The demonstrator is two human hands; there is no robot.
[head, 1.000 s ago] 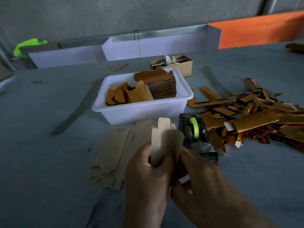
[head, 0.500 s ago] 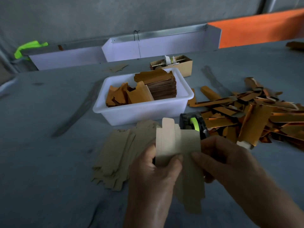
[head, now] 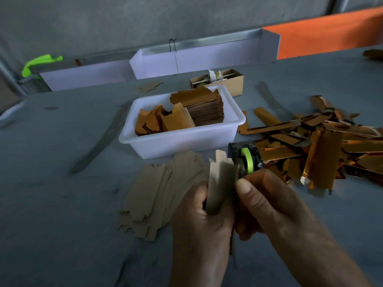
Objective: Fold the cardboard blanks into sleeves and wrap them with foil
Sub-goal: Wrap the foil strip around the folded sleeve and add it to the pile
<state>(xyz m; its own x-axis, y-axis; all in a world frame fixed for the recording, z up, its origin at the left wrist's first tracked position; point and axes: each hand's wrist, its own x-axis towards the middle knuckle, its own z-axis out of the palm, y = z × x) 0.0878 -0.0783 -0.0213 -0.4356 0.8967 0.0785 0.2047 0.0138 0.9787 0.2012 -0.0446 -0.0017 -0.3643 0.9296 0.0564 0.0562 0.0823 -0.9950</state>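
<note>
A pale cardboard blank [head: 220, 181] stands upright between my two hands, curved into a partly folded shape. My left hand [head: 202, 222] grips its lower left edge, thumb in front. My right hand [head: 267, 204] pinches its right edge with thumb and fingers. Flat cardboard blanks [head: 157, 193] lie fanned on the table to the left. A heap of copper foil-wrapped sleeves [head: 323, 146] lies to the right. Behind the blank stands a black tape dispenser [head: 246, 157] with a green roll.
A white plastic tub [head: 178, 141] behind the blanks holds a stack of copper foil sheets [head: 205, 108] and loose orange pieces. A small cardboard box [head: 223, 79] sits further back. White troughs [head: 196, 59] line the table's far edge.
The blank, spread wide half a second ago, is now folded narrower. My right hand has moved in to pinch its right edge, uncovering the tape dispenser behind it.
</note>
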